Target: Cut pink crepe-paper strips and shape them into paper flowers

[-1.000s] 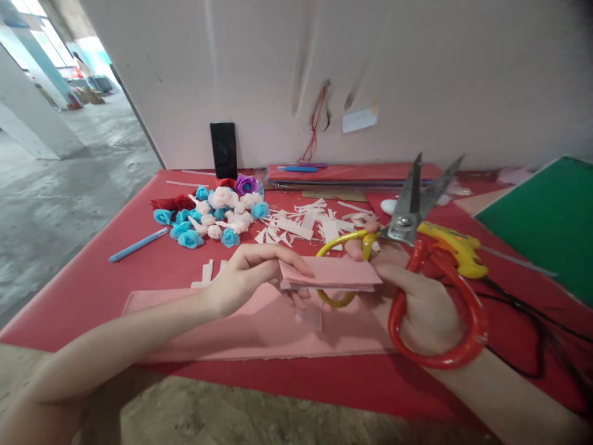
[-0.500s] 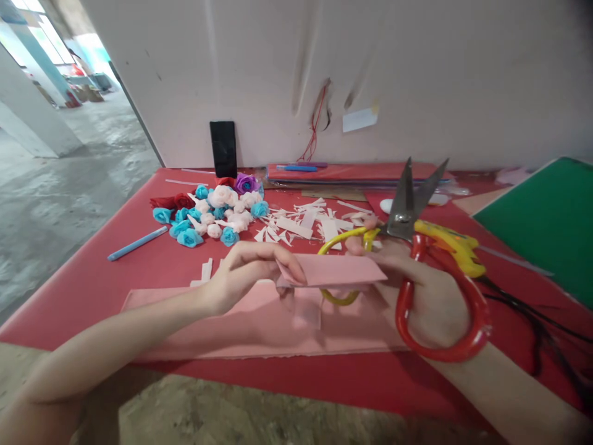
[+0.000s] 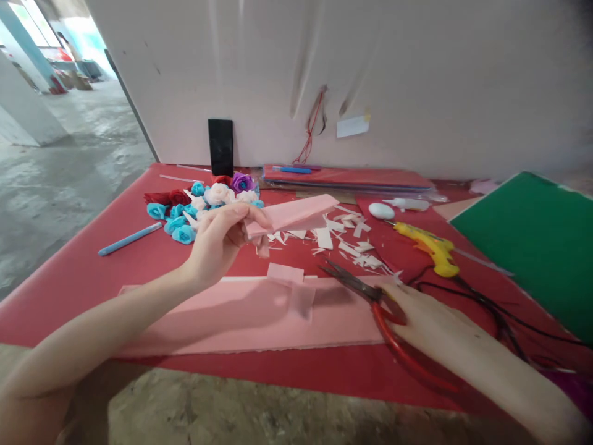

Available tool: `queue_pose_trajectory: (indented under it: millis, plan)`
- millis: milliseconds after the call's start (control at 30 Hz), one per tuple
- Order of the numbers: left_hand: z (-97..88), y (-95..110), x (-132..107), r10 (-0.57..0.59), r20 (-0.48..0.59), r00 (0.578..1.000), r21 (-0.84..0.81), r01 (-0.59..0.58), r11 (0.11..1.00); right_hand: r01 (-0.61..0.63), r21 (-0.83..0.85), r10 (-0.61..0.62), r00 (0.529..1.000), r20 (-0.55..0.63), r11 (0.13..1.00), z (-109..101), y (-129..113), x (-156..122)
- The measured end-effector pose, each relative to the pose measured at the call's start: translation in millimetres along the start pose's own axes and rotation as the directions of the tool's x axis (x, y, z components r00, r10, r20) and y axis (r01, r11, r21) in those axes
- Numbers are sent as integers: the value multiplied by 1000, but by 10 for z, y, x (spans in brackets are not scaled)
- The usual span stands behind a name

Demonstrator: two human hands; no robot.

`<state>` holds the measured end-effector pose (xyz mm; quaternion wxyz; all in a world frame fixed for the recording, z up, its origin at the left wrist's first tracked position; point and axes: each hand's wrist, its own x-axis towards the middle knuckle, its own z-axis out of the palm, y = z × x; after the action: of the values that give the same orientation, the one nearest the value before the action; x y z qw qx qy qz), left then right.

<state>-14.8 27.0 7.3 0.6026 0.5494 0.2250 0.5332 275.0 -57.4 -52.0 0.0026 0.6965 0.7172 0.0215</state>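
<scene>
My left hand (image 3: 217, 242) is raised above the red table (image 3: 83, 272) and pinches a folded pink paper strip (image 3: 296, 214) that points to the right. My right hand (image 3: 430, 324) lies low on the table at the right, over the red handles of large scissors (image 3: 370, 296), whose blades rest flat and nearly closed on a long pink sheet (image 3: 241, 315). The fingers look loosely laid on the handle; the grip is partly hidden. A small pink offcut (image 3: 285, 272) lies on the sheet under the strip.
A pile of blue, white, red and purple paper roses (image 3: 204, 204) sits at the back left, white paper scraps (image 3: 347, 238) in the middle. A yellow glue gun (image 3: 428, 245) with black cable, a green sheet (image 3: 532, 235), a blue pen (image 3: 130, 238) and a black phone (image 3: 220, 147) lie around.
The right hand dropped from in front of the strip down to the table, laying the scissors flat with blades closed. The left hand lifted the pink strip up and away.
</scene>
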Motion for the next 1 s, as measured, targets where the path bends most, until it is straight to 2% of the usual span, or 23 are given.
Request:
queue_pose_trajectory:
  millis: [67,133,167,233,267,333,433,500,567,633,800,900,1000]
  plan:
    - [-8,10,3,1,-8,1000,3,-1,1000,20,-48,-19,1000,24,999,-50,-83,-16]
    - [-18,25,12,5,-16,1000,5,-4,1000,128,-41,-126,991,33,991,-98,-222,39]
    - [-22,32,18,3,-20,1000,10,-3,1000,248,-7,-248,968,36,969,-115,-307,88]
    - [-30,45,26,-6,-21,1000,28,7,1000,497,92,-504,862,63,863,-137,-486,213]
    - [-32,49,28,-9,-21,1000,37,10,999,558,128,-569,819,76,820,-145,-569,282]
    - [-36,54,29,-10,-14,1000,46,10,999,594,244,-635,758,149,767,-167,-705,422]
    - [-37,55,23,-8,31,1000,22,7,1000,576,422,-701,667,252,700,-211,-829,606]
    - [-35,60,19,-6,60,998,7,6,1000,591,491,-755,603,259,640,-228,-875,685]
    - [-32,69,17,-9,72,997,-1,10,1000,610,528,-791,567,231,591,-221,-900,715]
    - [-28,78,18,-17,70,997,-3,17,1000,608,558,-802,565,195,564,-187,-908,708]
    - [-25,77,27,-30,56,998,18,29,999,578,588,-762,640,105,566,-51,-859,789]
    - [-30,66,30,-35,63,997,20,33,999,554,578,-698,715,37,599,-59,-806,1011]
    - [-38,64,34,-28,58,998,8,28,1000,502,555,-585,811,-35,663,-204,-767,1246]
